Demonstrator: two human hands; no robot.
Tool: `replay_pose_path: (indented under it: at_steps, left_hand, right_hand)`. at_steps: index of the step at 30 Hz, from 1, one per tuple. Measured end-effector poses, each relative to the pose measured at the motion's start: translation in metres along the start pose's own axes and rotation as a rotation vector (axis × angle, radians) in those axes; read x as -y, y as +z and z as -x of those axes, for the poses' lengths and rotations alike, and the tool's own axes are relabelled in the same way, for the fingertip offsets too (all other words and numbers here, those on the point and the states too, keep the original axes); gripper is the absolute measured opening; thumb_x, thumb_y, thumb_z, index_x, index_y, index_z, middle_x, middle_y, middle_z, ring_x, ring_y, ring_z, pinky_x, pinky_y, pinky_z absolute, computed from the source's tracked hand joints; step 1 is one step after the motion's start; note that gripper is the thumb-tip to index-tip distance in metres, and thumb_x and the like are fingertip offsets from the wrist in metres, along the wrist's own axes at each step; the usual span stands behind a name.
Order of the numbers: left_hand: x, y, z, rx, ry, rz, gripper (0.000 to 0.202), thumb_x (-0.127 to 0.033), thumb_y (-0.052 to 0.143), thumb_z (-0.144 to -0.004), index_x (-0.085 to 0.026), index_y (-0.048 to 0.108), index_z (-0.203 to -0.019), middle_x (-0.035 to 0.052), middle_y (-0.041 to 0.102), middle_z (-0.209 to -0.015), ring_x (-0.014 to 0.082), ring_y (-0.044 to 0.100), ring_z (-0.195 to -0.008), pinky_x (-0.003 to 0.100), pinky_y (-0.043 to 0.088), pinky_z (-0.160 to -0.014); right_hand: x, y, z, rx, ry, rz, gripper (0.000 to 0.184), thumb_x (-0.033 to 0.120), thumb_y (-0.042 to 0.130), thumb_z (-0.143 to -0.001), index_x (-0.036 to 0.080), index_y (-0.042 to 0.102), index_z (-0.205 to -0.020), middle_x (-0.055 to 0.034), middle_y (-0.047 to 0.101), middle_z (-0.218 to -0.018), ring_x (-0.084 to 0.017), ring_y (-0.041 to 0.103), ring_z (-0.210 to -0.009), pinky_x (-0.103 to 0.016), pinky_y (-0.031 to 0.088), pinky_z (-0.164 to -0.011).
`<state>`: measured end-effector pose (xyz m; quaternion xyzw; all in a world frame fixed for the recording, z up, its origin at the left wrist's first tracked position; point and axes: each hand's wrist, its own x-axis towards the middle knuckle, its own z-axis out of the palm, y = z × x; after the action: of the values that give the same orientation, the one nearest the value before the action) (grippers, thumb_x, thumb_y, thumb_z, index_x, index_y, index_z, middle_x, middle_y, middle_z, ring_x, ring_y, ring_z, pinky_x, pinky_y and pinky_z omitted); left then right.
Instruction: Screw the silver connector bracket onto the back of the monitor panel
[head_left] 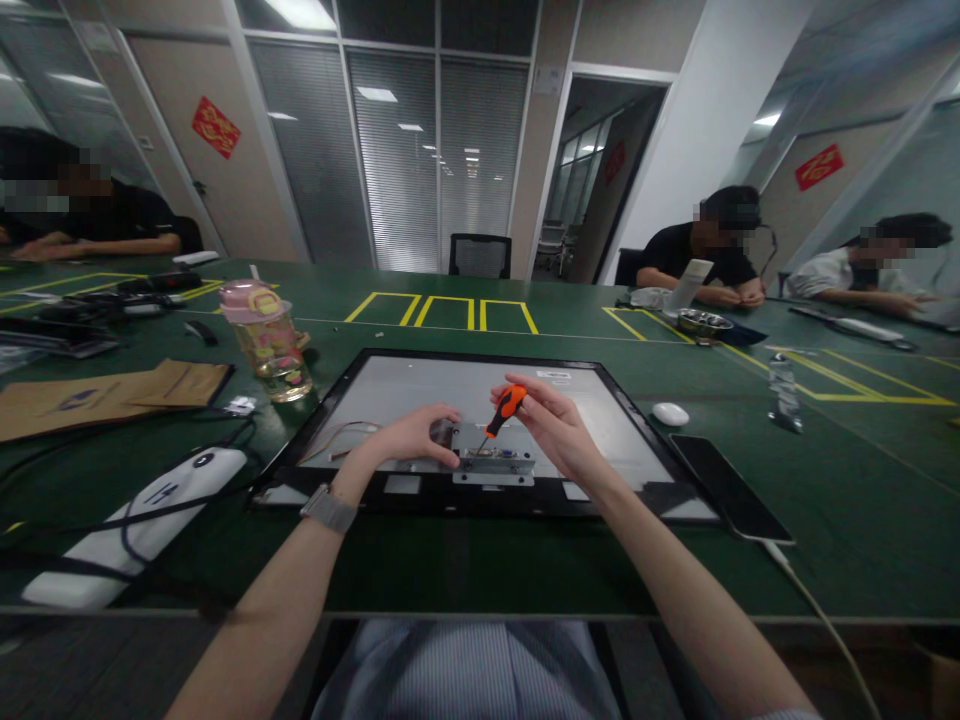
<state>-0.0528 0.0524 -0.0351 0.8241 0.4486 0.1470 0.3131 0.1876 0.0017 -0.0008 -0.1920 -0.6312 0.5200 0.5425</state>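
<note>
A small orange-and-black screwdriver (508, 405) is held by its handle in my right hand (559, 425). Its shaft slants down and left, and the tip reaches a silver metal bracket (517, 467) with small parts along it. My left hand (412, 435) curls its thumb and fingers around the bracket's left end, where a dark patch shows between them. Under both hands lies a flat display panel (390, 385) with a grey back and black frame. The bracket sits at the panel's near edge, and a thin cable (337, 430) runs left of my left hand.
A pink-lidded bottle (266, 340) stands left of the panel, near brown paper envelopes (112, 395) and a white power bank (142, 525) with cables. On the right lie a phone (731, 485), a white earbud case (670, 413) and a metal bowl (703, 322). Other people sit across the table.
</note>
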Motion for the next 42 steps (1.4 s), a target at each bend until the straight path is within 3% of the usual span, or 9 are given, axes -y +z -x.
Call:
replay_pose_path:
  at_steps: [7,15,22,25,31,37,42]
  left_hand:
    - [-0.002,0.000,0.000,0.003,0.019,-0.008,0.067,-0.047,0.080,-0.056,-0.021,0.058,-0.113,0.0064,0.052,-0.136,0.0272,0.045,-0.125,0.038,0.033,-0.107]
    - [0.003,0.001,-0.001,-0.003,0.021,-0.016,0.071,-0.052,0.079,-0.055,-0.023,0.058,-0.116,0.0058,0.050,-0.138,0.0271,0.045,-0.127,0.037,0.033,-0.107]
    - [0.002,0.000,-0.001,0.012,0.026,-0.016,0.068,-0.051,0.079,-0.056,-0.023,0.059,-0.115,0.0057,0.049,-0.139,0.0275,0.041,-0.130,0.038,0.030,-0.110]
    - [0.002,0.000,-0.001,0.015,0.027,-0.026,0.070,-0.052,0.079,-0.056,-0.023,0.058,-0.116,0.0062,0.049,-0.138,0.0282,0.041,-0.130,0.040,0.030,-0.110]
    - [0.005,0.000,-0.001,0.001,0.028,0.006,0.072,-0.054,0.079,-0.054,-0.023,0.058,-0.116,0.0065,0.050,-0.138,0.0282,0.044,-0.126,0.040,0.032,-0.108]
    - [0.002,0.001,0.000,0.000,0.019,-0.002,0.072,-0.052,0.080,-0.054,-0.023,0.058,-0.116,0.0072,0.051,-0.137,0.0295,0.044,-0.127,0.041,0.033,-0.108]
    - [0.001,0.000,0.000,-0.004,0.018,-0.006,0.070,-0.050,0.080,-0.054,-0.022,0.059,-0.115,0.0065,0.050,-0.138,0.0287,0.042,-0.130,0.040,0.030,-0.110]
  right_hand:
    - [-0.007,-0.003,0.000,-0.149,-0.007,0.097,0.022,0.034,0.072,-0.077,0.029,0.071,-0.099,-0.0017,0.069,-0.096,-0.019,0.064,-0.093,-0.040,0.046,-0.095]
    - [0.000,-0.003,0.000,-0.022,-0.029,0.151,0.029,0.034,0.056,-0.090,0.029,0.062,-0.117,-0.0050,0.069,-0.110,-0.021,0.063,-0.104,-0.043,0.045,-0.098]
    - [-0.006,-0.004,0.000,-0.204,-0.202,0.431,0.018,0.029,0.070,-0.078,0.028,0.072,-0.096,-0.0029,0.061,-0.090,-0.018,0.059,-0.088,-0.034,0.050,-0.081]
    - [-0.005,-0.003,0.000,-0.164,-0.129,0.302,0.017,0.031,0.067,-0.081,0.029,0.072,-0.097,-0.0026,0.062,-0.092,-0.017,0.060,-0.088,-0.034,0.050,-0.082]
    - [-0.002,-0.001,-0.001,-0.053,-0.009,0.084,0.028,0.036,0.057,-0.089,0.029,0.064,-0.115,-0.0053,0.067,-0.111,-0.021,0.060,-0.107,-0.044,0.044,-0.098]
    - [0.000,0.000,0.001,-0.065,-0.070,0.285,0.031,0.027,0.064,-0.085,0.029,0.061,-0.115,-0.0034,0.065,-0.101,-0.018,0.063,-0.094,-0.037,0.049,-0.091]
    - [0.004,0.001,0.003,0.086,-0.113,0.302,0.035,0.029,0.049,-0.093,0.028,0.046,-0.128,-0.0084,0.058,-0.120,-0.020,0.062,-0.104,-0.043,0.048,-0.095]
